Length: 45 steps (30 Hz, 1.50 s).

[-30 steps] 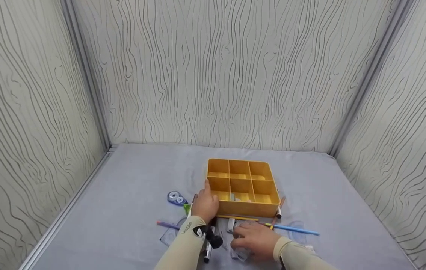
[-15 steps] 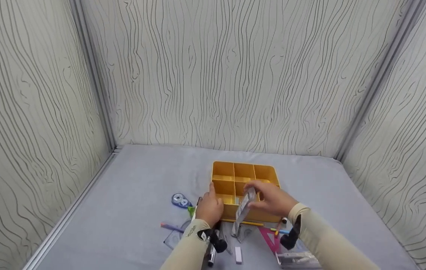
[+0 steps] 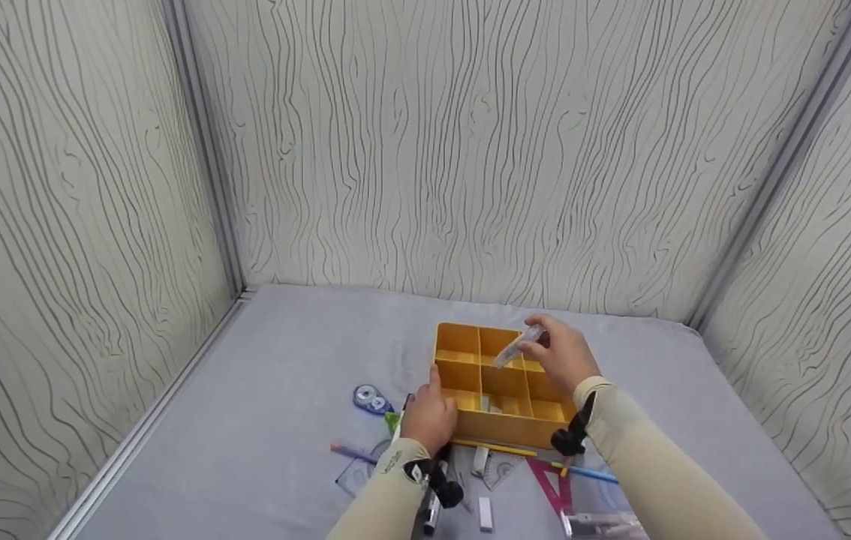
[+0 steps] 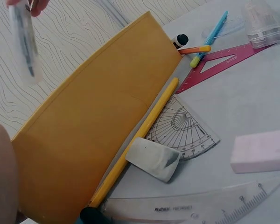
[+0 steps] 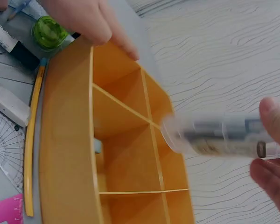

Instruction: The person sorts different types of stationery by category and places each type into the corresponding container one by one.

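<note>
My right hand (image 3: pixel 564 356) pinches a small clear plastic case (image 5: pixel 219 135) with dark contents, blurred in the right wrist view. The case is held tilted above the back middle part of a yellow divided box (image 3: pixel 508 429). At the box's left side my left hand (image 3: pixel 429 416) rests on the corner, its index finger stretched along the rim. A small pale item (image 5: pixel 98 146) sits in the front middle compartment. Along the front wall lies a yellow pencil (image 4: pixel 140 137), with a worn white eraser (image 4: pixel 151 157) against it and a clear protractor (image 4: pixel 186 128) beside that.
Left of the box lies a blue correction tape (image 3: pixel 371 399), with a purple pencil (image 3: pixel 354 451) nearer. In front are a white block eraser (image 3: pixel 485 514), a clear ruler (image 4: pixel 177 207) and a black-capped marker (image 5: pixel 11 44). A pink set square (image 4: pixel 214 60) and a clear case (image 4: pixel 266 25) lie right.
My right hand has lifted the clear case from the tabletop and carried it up and away over the box. My left hand stays at the box's left corner.
</note>
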{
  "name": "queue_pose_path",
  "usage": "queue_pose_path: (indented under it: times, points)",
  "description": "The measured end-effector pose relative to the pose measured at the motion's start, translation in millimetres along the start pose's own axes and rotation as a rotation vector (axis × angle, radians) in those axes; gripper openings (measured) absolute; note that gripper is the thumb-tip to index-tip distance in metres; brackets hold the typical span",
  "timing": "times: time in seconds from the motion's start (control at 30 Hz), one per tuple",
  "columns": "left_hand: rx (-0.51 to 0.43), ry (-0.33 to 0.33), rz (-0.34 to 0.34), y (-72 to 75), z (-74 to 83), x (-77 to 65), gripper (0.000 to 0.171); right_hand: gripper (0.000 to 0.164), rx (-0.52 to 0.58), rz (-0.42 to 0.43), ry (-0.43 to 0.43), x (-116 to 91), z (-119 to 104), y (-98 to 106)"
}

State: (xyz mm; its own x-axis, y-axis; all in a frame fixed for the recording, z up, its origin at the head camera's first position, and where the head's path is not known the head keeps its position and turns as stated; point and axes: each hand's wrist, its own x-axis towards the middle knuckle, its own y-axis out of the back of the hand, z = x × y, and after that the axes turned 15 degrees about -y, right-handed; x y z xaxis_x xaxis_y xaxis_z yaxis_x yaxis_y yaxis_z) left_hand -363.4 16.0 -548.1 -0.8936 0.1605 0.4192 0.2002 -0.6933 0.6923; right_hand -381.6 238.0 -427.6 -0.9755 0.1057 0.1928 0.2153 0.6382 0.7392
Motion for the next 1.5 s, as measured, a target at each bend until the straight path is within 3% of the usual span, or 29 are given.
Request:
queue_pose_path:
  times: [0.13,0.37,0.5,0.63,0.77,1.1,1.23,1.5]
  points:
    - [0.002,-0.013,0.008,-2.0,-0.7,0.6,0.065,0.037,-0.051,0.029,0.05,6,8,-13]
    - [-0.011,-0.02,0.004,-1.5,1.0,1.0,0.064,0.038,-0.147,-0.009,0.05,15,25,-27]
    - [0.009,-0.039,-0.002,-2.0,-0.3,1.6,0.064,0.037,-0.258,0.007,0.119,21,33,-35]
    - [0.02,-0.027,0.003,-3.2,-2.8,2.8,0.062,0.04,-0.355,-0.002,0.184,25,36,-44]
    - [0.015,-0.006,-0.006,-4.1,-2.6,5.3,0.062,0.042,-0.411,-0.013,0.181,28,38,-51]
    - [0.004,-0.015,0.006,-1.6,-2.5,2.8,0.063,0.037,-0.378,0.023,0.117,35,39,-58]
    - [0.003,-0.021,0.004,-4.6,-2.0,0.8,0.063,0.036,-0.412,0.008,0.116,31,43,-60]
    - [0.011,-0.025,0.014,-1.9,-1.5,1.1,0.062,0.057,-0.474,-0.056,0.17,26,54,-61]
